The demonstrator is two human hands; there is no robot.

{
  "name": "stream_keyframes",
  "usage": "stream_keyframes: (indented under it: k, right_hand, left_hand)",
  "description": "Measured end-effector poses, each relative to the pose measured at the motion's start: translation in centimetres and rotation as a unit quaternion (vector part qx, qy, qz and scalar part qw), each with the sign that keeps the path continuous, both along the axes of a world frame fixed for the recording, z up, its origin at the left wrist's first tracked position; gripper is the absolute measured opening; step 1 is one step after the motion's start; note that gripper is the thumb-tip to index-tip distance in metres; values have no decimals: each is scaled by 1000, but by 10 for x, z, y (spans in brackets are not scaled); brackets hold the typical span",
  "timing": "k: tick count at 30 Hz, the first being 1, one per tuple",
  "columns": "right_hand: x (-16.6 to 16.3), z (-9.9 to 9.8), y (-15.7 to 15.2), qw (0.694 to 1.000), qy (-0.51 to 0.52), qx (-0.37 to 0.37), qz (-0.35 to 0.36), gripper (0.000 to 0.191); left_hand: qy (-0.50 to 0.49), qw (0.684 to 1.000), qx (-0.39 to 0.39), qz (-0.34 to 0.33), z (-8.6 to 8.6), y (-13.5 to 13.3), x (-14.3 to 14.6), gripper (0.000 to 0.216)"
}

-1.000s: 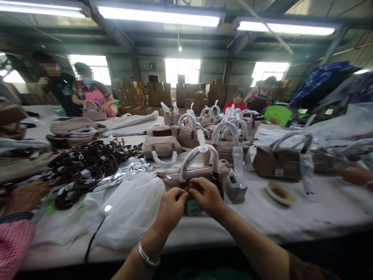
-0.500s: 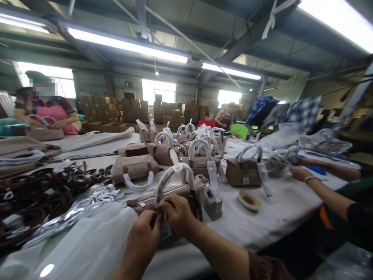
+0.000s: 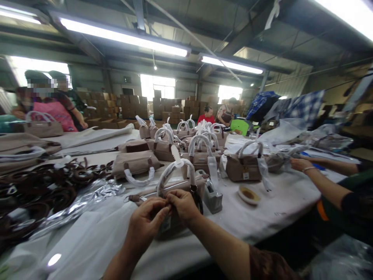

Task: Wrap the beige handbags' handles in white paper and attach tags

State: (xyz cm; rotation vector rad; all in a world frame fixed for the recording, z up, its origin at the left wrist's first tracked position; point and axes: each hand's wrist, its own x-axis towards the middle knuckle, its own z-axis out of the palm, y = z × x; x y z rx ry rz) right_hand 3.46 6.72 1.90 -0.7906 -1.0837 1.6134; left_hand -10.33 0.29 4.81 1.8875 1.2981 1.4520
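A worker's two bare forearms are showing, the left hand (image 3: 145, 225) and right hand (image 3: 183, 204) wearing no gloves or rings. A dark brown short sleeve (image 3: 269, 266) is covering the right upper arm.

One head-worn view, looking forward and slightly down along the long table (image 3: 291, 206) from its near edge. It sits close over the left hand (image 3: 147, 223) and right hand (image 3: 183, 204) at bottom centre. Beyond, the view runs out to the table's far end, the stacked boxes (image 3: 166, 107) and the ceiling lights (image 3: 125, 37).
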Motion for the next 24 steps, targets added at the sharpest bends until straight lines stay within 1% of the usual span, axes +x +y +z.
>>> stream_keyframes:
  k: [2, 4, 7, 10, 13, 16, 20, 24]
  right_hand:
    - [3, -2, 0, 999, 36, -18, 4, 39]
    - [6, -3, 0, 998, 57, -30, 14, 37]
    - [6, -2, -1, 996, 66, -46, 30, 35]
    - [5, -1, -2, 995, 76, -60, 38, 34]
    - [2, -2, -3, 993, 84, -70, 37, 36]
    - [0, -2, -3, 992, 93, -82, 36, 35]
    - [-1, -1, -3, 989, 101, -98, 42, 32]
    - [-1, 0, -3, 988, 106, -100, 51, 29]
  left_hand:
    - [12, 1000, 13, 2, -1, -1, 0, 13]
    - [11, 999, 7, 29, -5, 0, 1, 12]
    - [-7, 996, -21, 85, -15, 3, 2, 14]
    - [29, 994, -4, 102, -19, 7, 2, 14]
    - [85, 991, 35, 101, -17, 7, 2, 16]
    - [113, 986, 53, 109, -13, 6, 3, 18]
    - [154, 977, 66, 132, -12, 6, 6, 18]
    - [187, 969, 60, 147, -11, 6, 8, 18]
